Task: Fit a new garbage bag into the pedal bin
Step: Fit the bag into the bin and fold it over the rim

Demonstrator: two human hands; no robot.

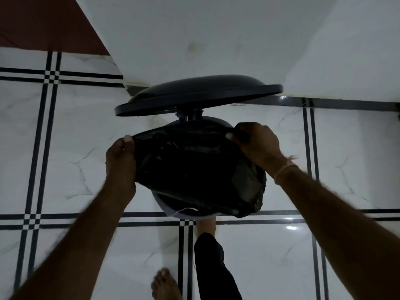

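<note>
A black garbage bag [194, 169] is stretched over the mouth of the round pedal bin [186, 214], whose pale rim shows at the front. The bin's dark lid [199, 96] stands raised behind it. My left hand [120, 161] pinches the bag's edge on the left side. On the right, my right hand [257, 146] grips the bag's edge near the back of the bin. The bag hides most of the bin's opening. My foot [205, 227] reaches under the bin's front, where the pedal is hidden.
The bin stands on a white tiled floor [65, 169] with black line borders, close to a white wall [205, 40] behind it. My other bare foot [165, 284] rests on the floor near the bottom. A dark red surface [43, 22] lies at the upper left.
</note>
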